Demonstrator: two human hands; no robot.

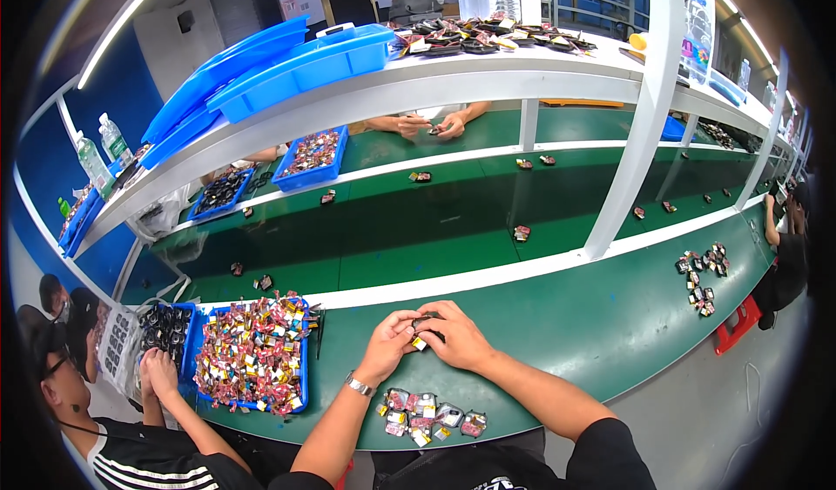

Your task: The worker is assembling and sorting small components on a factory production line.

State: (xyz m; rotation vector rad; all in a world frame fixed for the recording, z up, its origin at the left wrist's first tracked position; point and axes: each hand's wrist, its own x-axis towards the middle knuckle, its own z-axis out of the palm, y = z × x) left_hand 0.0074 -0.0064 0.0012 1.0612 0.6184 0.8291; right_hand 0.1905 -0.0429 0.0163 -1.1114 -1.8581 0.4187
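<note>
Over the green worktable [531,324], both hands meet around a small black casing with a yellow-and-white piece [420,344] at its lower side. My left hand [387,344] grips it from the left, a metal watch on that wrist. Wrapped over its other side is my right hand [460,337]; its fingers partly hide the casing. Close below lies a group of black casings with red circuit boards and white or yellow pieces [422,418]. Left of my hands, a blue tray [305,394] is heaped with red boards bearing yellow-and-white pieces.
A co-worker's hands [158,375] are at the left, by a tray of black parts [165,329]. Dark thin tools [320,329] lie beside the heaped tray. Casings dot the green middle strip [392,242]. A white shelf post [640,115] rises ahead right; more casings [699,272] lie far right.
</note>
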